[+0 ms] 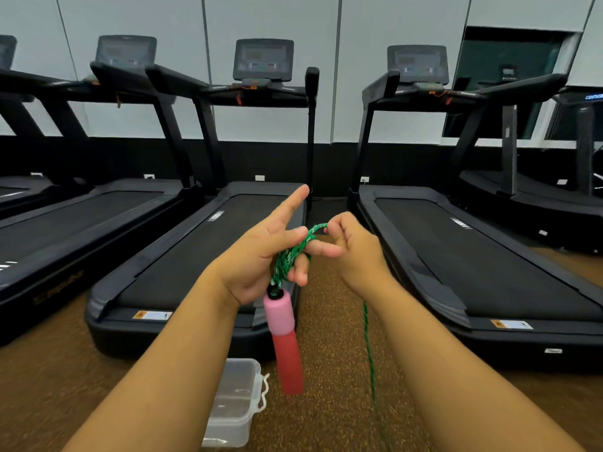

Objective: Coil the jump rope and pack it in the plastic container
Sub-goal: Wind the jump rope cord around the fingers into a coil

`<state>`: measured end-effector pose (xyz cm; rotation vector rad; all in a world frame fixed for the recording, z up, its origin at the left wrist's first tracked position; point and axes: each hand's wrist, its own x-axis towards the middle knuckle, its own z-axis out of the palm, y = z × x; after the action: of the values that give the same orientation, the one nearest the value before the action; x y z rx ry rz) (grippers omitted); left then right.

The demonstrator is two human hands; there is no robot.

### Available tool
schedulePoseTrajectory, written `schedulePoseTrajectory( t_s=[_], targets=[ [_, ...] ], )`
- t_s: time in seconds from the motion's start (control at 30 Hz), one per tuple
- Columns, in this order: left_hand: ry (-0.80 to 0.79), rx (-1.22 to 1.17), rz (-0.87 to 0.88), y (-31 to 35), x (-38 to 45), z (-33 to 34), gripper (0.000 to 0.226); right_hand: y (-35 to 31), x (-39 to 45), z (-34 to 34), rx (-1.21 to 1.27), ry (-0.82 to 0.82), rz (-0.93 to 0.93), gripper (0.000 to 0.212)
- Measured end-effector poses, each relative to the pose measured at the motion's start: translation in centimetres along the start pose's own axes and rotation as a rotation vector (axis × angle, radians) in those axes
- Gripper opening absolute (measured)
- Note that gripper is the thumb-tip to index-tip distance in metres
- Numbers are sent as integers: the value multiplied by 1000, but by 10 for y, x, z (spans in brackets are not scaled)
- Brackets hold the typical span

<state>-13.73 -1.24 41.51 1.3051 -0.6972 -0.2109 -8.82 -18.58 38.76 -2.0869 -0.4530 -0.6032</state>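
A: How are the hands set?

B: Both raised, close together. The left hand point(261, 256) has green rope point(288, 259) looped over its fingers, index pointing far; the right hand point(354, 246) pinches the rope's top loop.

A: And the handle?

B: The pink-and-red handle point(284, 334) hangs straight down under the left hand. A loose strand drops beneath the right wrist.

A: Surroundings?

B: The clear plastic container point(235, 402) sits lidded on the brown floor point(326, 321), near; treadmills point(212, 243) stand beyond.
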Motion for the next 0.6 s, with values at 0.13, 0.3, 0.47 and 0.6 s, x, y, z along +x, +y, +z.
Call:
schedulePoseTrajectory(
  t_s=[0.13,0.3,0.47,0.6],
  targets=[
    [61,-62,114,5,3,-1,70,5,-20,19,-79,-131,-11,13],
    [172,-51,157,5,6,-3,71,0,-39,29,-99,-293,-92,14],
    [278,141,171,2,4,-11,81,-11,-50,27,-226,-451,-132,20],
    [320,229,183,4,2,-18,84,-23,-55,18,-379,-514,-217,25]
  ],
)
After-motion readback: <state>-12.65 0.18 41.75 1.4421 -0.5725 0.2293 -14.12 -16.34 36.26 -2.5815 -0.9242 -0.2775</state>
